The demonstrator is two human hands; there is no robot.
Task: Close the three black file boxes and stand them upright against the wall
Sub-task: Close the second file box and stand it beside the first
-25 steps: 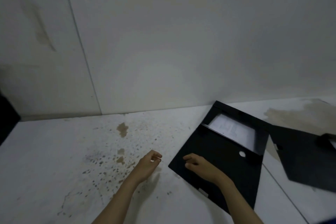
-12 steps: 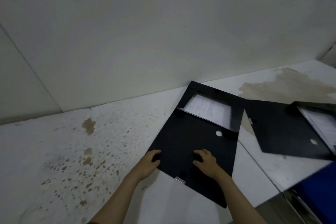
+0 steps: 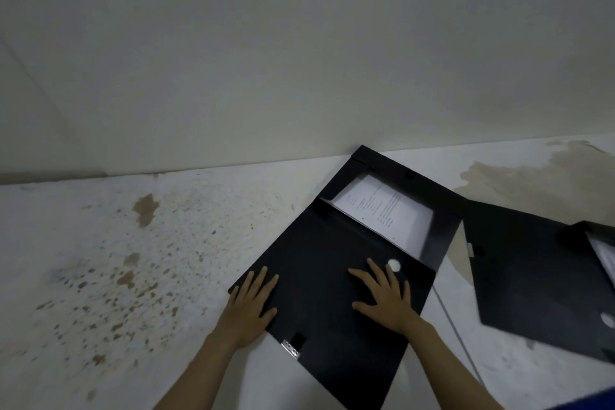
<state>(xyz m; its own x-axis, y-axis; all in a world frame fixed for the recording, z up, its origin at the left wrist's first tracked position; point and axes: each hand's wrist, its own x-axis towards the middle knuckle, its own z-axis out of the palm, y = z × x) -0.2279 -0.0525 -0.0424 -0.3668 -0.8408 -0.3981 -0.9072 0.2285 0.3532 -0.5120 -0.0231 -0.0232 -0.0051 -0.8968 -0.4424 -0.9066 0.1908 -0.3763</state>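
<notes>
So from the head view, the nearest black file box [image 3: 332, 276] is lying flat on the stained white desk [image 3: 133, 276], turned at an angle, with its far corner right up at the wall [image 3: 299, 60]. Its lid is still open: you can see the white papers [image 3: 382, 210] sitting in the tray part at the far end, and the big flap spread out toward the person. A second file box [image 3: 532, 276] lies flat off to the right, also open by the look of it, just beside the first one. A third isn't in view.

My guess on handling: it looks like thin stiff plastic board, pretty light even with the paper in it, and smooth enough to slide around on that desk. The flap will probably flex a bit, so I'd take it by the near edge by the little metal clasp [image 3: 290, 348] and fold it over, then grab the spine side to stand it up. The papers could slip out if it gets tipped before it's latched.

Hands: the left hand [image 3: 249, 306] is flat and spread, palm down on the left corner of the flap, half on the desk. The right hand [image 3: 386, 299] is flat too, fingers splayed, pressing the flap just next to the round finger hole [image 3: 393, 265]. Neither is gripping anything, they're well apart, just resting on the cover
</notes>
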